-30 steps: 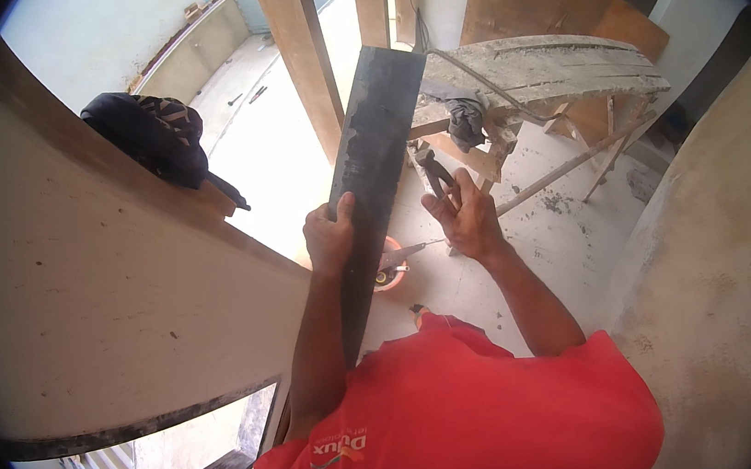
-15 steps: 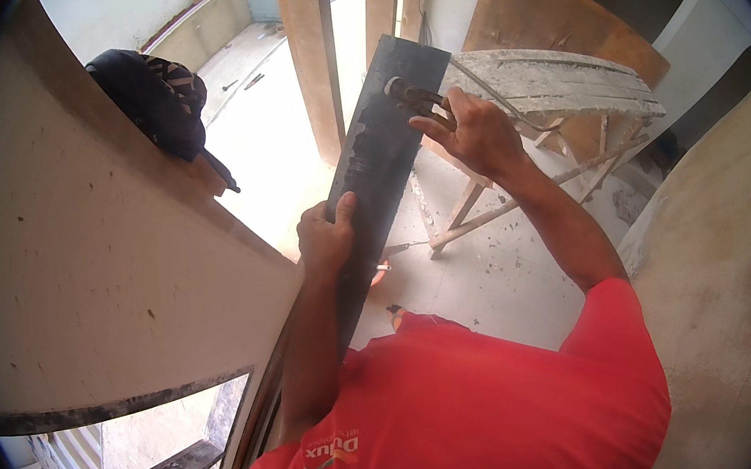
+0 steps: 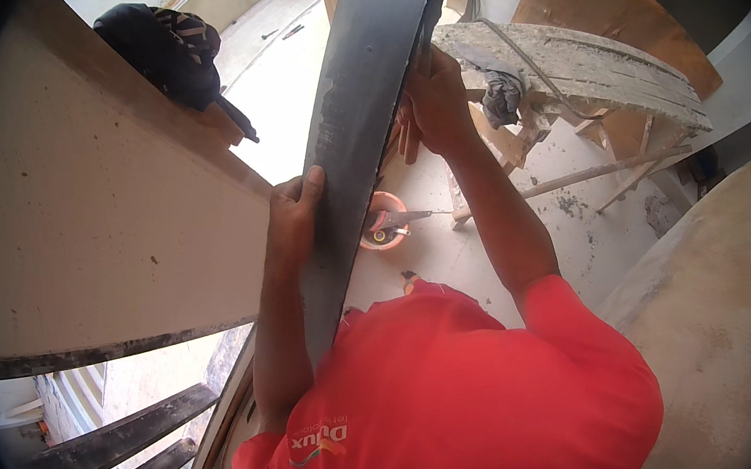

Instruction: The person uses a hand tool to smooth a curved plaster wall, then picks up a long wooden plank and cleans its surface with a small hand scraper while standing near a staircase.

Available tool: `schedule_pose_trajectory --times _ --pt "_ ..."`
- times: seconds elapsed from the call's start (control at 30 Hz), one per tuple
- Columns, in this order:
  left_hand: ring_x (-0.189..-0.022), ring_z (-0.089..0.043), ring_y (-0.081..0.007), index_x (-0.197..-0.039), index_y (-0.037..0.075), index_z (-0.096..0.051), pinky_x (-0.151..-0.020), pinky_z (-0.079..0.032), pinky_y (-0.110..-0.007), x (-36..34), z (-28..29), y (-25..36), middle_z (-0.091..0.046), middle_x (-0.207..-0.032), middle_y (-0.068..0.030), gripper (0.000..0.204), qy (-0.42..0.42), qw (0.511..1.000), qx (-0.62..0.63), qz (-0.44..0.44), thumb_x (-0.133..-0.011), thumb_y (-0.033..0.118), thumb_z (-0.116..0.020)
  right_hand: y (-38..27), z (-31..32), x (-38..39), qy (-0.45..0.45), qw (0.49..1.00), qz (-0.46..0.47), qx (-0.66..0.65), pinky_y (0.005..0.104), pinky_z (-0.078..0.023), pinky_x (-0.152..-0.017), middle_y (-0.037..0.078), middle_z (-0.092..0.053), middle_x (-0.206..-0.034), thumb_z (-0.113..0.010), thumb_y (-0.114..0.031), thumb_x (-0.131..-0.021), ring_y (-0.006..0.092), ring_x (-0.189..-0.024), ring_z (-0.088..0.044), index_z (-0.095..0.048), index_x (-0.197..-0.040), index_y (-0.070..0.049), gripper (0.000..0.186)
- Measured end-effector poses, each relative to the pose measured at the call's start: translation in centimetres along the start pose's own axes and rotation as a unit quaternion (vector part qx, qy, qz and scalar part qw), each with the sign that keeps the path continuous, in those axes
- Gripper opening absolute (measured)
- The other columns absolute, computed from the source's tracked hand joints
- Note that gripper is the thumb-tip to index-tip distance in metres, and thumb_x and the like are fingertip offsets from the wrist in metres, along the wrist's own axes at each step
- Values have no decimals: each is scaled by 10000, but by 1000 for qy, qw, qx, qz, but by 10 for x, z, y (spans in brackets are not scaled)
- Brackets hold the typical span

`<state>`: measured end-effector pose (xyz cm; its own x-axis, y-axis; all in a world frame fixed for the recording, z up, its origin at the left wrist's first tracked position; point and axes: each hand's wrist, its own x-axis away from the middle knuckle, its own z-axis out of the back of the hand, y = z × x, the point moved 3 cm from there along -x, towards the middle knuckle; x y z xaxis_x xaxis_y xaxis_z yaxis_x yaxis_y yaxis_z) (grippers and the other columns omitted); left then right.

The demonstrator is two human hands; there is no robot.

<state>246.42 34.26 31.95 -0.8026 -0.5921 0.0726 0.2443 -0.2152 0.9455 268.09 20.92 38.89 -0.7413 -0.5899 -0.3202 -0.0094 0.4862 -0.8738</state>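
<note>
A long dark grey board (image 3: 357,70) slants up from my chest to the top of the view, with scuffs on its face. My left hand (image 3: 292,221) grips its left edge, the thumb lying on the face. My right hand (image 3: 437,107) is at the right edge, closed around a dark tool (image 3: 434,15) that sticks up along that edge. The board partly hides this hand's fingers and the tool, so the tool's kind does not show.
Right of the board stands a rough wooden trestle bench (image 3: 598,70) with a grey rag (image 3: 501,95) and a bent metal bar (image 3: 534,66). An orange bucket (image 3: 387,238) holding tools is on the floor below. On the left, a dark bundle of cloth (image 3: 161,60) rests on a large pale panel (image 3: 85,203).
My right hand has moved from the board's face to its right edge with the tool. The board has shifted up in view and tilted, with my left hand still on it.
</note>
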Motion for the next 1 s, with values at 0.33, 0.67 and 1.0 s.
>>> schedule_pose_trajectory --times 0.33,0.67,1.0 --pt "-737 -610 -76 -968 -22 -748 -698 -481 -272 36 36 29 -715 -813 -28 527 61 990 114 -48 -1099 447 -544 28 -4 -18 -187 932 -7 -311 242 -474 -532 110 -738 -1011 -624 -201 -1062 48 -545 -502 -649 -1092 -33 172" --pt "-750 -606 -74 -971 -35 -750 -718 -487 -266 40 58 67 -710 -822 -14 551 83 992 74 -63 -1048 497 -626 219 83 76 -183 824 -129 521 427 -534 -674 142 -688 -723 -746 -182 -854 310 -656 -667 -693 -872 -23 169" --pt "-753 -601 -59 -955 -4 -749 -737 -488 -254 11 38 81 -695 -833 2 520 135 990 11 -43 -1058 488 -615 240 76 110 -187 878 -286 335 362 -574 -671 100 -765 -875 -869 -246 -818 188 -727 -731 -749 -1126 -48 385"
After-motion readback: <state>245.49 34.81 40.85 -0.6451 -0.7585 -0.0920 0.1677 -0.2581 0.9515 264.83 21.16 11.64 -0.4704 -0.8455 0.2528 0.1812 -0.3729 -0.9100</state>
